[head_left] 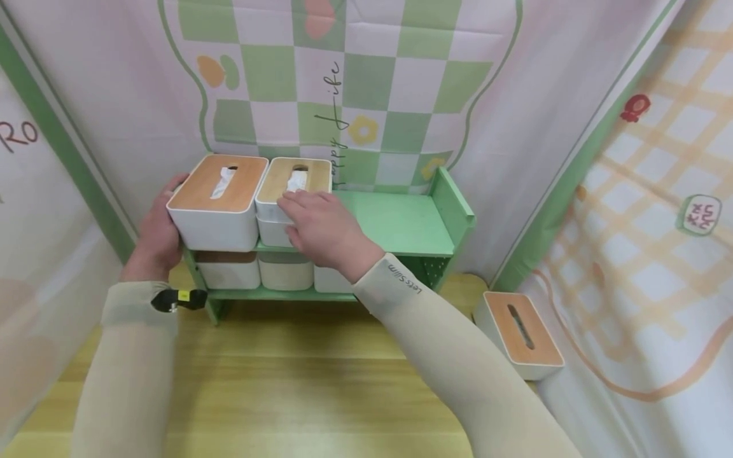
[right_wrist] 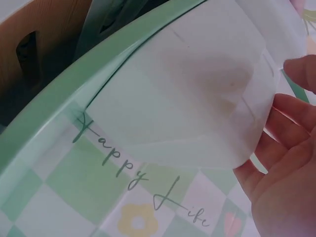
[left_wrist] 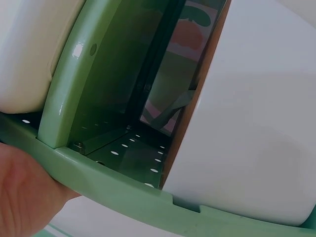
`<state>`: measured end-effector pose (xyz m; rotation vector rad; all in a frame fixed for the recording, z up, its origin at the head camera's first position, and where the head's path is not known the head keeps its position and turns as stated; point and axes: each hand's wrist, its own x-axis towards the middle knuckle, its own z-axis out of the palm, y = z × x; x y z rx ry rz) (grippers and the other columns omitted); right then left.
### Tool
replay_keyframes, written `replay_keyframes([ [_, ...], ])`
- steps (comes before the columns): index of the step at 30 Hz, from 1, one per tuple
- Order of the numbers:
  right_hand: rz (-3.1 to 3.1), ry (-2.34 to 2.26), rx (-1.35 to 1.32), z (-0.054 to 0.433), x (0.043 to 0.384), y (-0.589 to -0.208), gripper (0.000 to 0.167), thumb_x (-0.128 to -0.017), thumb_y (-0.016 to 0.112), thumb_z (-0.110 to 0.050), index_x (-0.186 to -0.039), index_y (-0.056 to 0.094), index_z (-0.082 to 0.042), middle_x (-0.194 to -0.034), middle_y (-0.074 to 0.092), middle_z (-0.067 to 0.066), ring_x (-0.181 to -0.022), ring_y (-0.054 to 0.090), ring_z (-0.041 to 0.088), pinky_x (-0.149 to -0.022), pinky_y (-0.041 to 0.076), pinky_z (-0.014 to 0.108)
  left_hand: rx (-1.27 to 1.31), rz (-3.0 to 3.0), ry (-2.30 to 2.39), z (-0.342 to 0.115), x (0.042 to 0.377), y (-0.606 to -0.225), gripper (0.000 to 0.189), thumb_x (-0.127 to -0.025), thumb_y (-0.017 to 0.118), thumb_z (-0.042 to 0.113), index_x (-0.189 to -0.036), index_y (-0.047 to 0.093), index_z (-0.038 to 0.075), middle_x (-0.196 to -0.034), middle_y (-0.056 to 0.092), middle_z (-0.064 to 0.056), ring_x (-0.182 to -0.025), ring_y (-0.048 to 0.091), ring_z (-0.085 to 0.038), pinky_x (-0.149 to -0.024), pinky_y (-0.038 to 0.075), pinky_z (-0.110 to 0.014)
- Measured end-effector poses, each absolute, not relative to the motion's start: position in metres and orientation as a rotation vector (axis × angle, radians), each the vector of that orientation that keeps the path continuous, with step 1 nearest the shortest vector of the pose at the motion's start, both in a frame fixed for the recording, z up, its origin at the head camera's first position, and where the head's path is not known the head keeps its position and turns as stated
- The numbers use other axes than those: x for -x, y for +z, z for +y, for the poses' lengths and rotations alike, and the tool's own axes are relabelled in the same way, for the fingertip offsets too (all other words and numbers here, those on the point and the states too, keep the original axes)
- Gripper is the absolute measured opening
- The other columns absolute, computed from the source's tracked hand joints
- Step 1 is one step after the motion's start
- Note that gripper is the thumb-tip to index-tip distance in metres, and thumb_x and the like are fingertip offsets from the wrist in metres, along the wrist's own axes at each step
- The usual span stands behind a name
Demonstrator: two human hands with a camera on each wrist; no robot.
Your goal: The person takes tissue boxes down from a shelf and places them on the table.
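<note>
A large white tissue box (head_left: 213, 230) with a wood-look lid and a tissue in its slot sits on the upper shelf's left end. My left hand (head_left: 158, 226) lies against its left side, fingers reaching toward the back corner and partly hidden by the box. Beside it stands a smaller white tissue box (head_left: 275, 233) with a paler lid and a seam round its body. My right hand (head_left: 329, 226) holds this smaller box at its right front corner, fingers over the top edge and thumb on the front. In the right wrist view, its white side (right_wrist: 192, 89) shows beside the bent fingers.
A green two-tier shelf (head_left: 395, 222) carries both boxes, with a raised panel (head_left: 452, 207) at its right end. On the lower tier sit several boxes, including a cream one (head_left: 286, 273). Another wood-lidded box (head_left: 518, 331) stands on the floor at right, against printed fabric (head_left: 630, 254).
</note>
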<state>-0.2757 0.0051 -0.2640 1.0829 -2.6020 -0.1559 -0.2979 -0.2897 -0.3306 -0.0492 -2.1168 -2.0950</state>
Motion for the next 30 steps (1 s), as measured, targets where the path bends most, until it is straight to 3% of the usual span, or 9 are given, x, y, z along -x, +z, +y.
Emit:
replay_keyframes([
  [7, -2.628, -0.196, -1.024, -0.001, 0.281, -0.269, 0.059, -0.100, 0.056, -0.038, -0.154, 0.038, -0.020, -0.155, 0.038, 0.001, -0.143, 0.030, 0.016, -0.114, 0.026, 0.038, 0.075, -2.109, -2.090, -0.290, 0.298, -0.329, 0.052, -0.108, 0.017, 0.049, -0.157, 0.026, 0.038, -0.164, 0.018, -0.005, -0.146, 0.024, -0.030, -0.116, 0.025, -0.048],
  [12, -2.627, -0.203, -0.995, -0.001, 0.283, -0.274, 0.058, -0.101, 0.056, -0.032, -0.155, 0.036, -0.026, -0.156, 0.037, 0.000, -0.143, 0.030, 0.015, -0.114, 0.025, 0.041, 0.079, -2.061, -2.130, -0.290, 0.298, -0.330, 0.051, -0.108, 0.018, 0.045, -0.158, 0.026, 0.036, -0.164, 0.020, -0.007, -0.145, 0.026, -0.029, -0.115, 0.027, -0.043],
  [20, -2.523, -0.139, -0.998, 0.003, 0.284, -0.284, 0.051, -0.101, 0.054, -0.021, -0.150, 0.044, -0.028, -0.151, 0.044, -0.001, -0.138, 0.038, 0.014, -0.110, 0.032, 0.047, 0.102, -2.031, -2.157, -0.290, 0.297, -0.330, 0.051, -0.109, 0.017, 0.041, -0.158, 0.025, 0.033, -0.164, 0.018, -0.007, -0.146, 0.023, -0.030, -0.116, 0.025, -0.043],
  [30, -2.487, -0.108, -0.986, 0.009, 0.283, -0.286, 0.049, -0.100, 0.054, -0.013, -0.146, 0.050, -0.027, -0.145, 0.050, 0.000, -0.134, 0.043, 0.014, -0.100, 0.038, 0.049, 0.074, -2.050, -2.153, -0.287, 0.295, -0.329, 0.050, -0.108, 0.018, 0.045, -0.157, 0.026, 0.039, -0.165, 0.016, -0.006, -0.147, 0.021, -0.031, -0.117, 0.022, -0.047],
])
